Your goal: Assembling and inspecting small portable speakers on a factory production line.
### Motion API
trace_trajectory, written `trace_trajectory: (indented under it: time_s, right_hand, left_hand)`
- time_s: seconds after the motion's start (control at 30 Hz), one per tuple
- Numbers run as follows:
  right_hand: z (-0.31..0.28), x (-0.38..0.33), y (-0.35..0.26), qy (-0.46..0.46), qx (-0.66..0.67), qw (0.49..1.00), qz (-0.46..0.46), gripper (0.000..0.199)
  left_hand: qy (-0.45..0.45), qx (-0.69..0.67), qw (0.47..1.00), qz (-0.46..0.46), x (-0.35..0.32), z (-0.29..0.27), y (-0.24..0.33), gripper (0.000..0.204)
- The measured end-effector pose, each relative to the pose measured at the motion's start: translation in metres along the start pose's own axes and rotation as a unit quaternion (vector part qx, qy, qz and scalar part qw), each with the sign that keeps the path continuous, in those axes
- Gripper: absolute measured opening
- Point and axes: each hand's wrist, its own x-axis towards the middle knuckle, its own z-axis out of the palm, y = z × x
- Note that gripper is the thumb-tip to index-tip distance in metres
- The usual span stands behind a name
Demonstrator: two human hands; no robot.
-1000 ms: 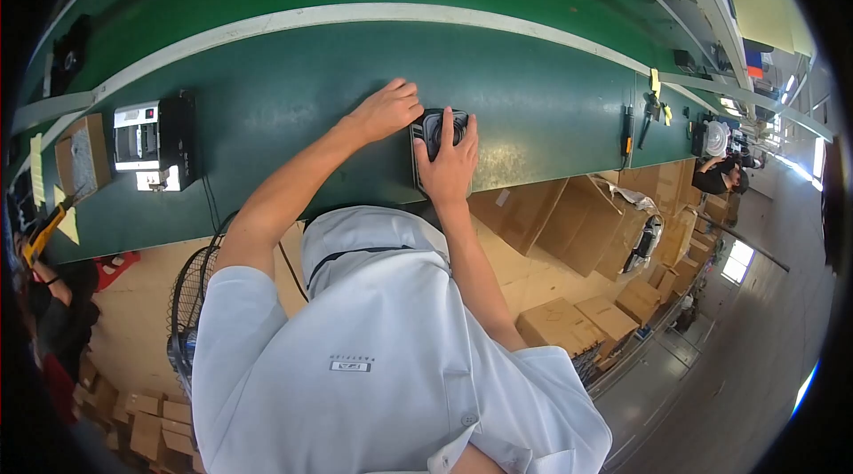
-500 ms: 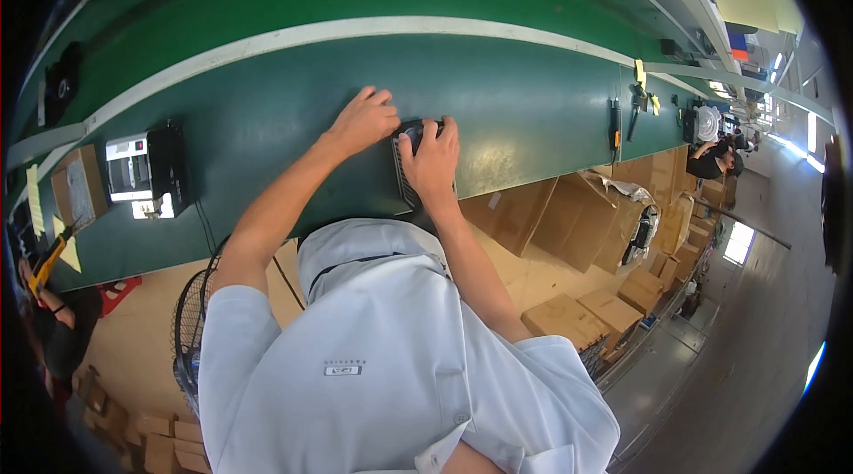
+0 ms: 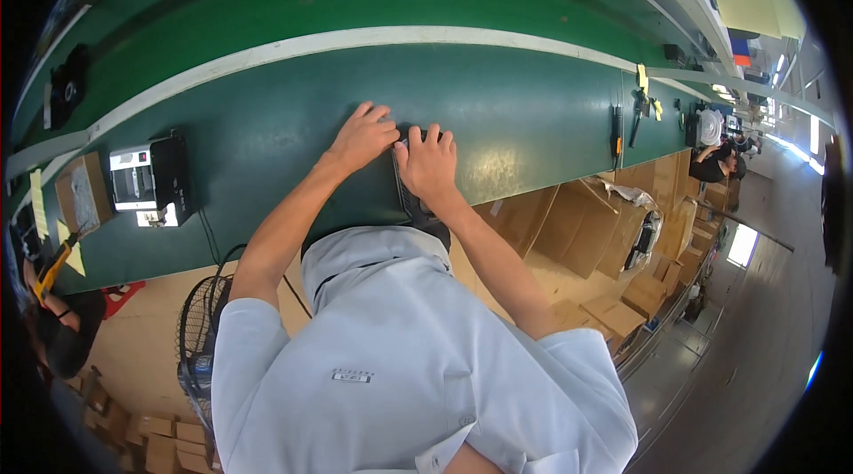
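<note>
Curls right hand [image 3: 429, 165] over black boxy device [image 3: 406, 199], left hand [image 3: 364, 136] beside, grips unclear; far left, greyish contents [image 3: 80, 192] in brown cardboard box [image 3: 100, 188].

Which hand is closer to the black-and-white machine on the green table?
Left. The left hand is right of the black-and-white machine; the right hand is farther right, over the dark device.
</note>
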Motion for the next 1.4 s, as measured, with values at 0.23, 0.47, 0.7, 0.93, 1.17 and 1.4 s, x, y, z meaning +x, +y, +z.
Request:
trace_trajectory:
  time_s: [0.23,0.47,0.7,0.93,1.17,1.4]
  right_hand:
    - [0.018,-0.002,0.029,0.114,0.131,0.983,-0.056,0.023]
    - [0.016,0.004,0.047,0.096,0.243,0.965,-0.020,0.016]
    - [0.011,0.002,0.039,0.083,0.208,0.974,-0.042,0.019]
    - [0.017,0.001,0.017,0.115,0.122,0.986,0.009,0.020]
    - [0.019,0.000,0.014,0.141,0.122,0.982,0.016,0.019]
    - [0.019,-0.003,0.013,0.146,0.122,0.981,0.031,0.020]
  left_hand:
    - [-0.001,0.014,0.994,0.106,0.009,-0.003,-0.002,0.002]
    - [-0.005,-0.048,0.987,0.154,0.021,-0.001,-0.006,0.003]
    - [-0.038,-0.030,0.993,0.109,0.019,-0.002,0.002,0.006]
    - [0.262,-0.040,0.913,-0.311,0.018,-0.008,0.008,0.003]
    - [-0.024,-0.281,0.809,-0.515,-0.029,0.012,0.056,0.024]
    - [0.048,-0.335,0.854,-0.396,-0.019,0.008,0.058,0.029]
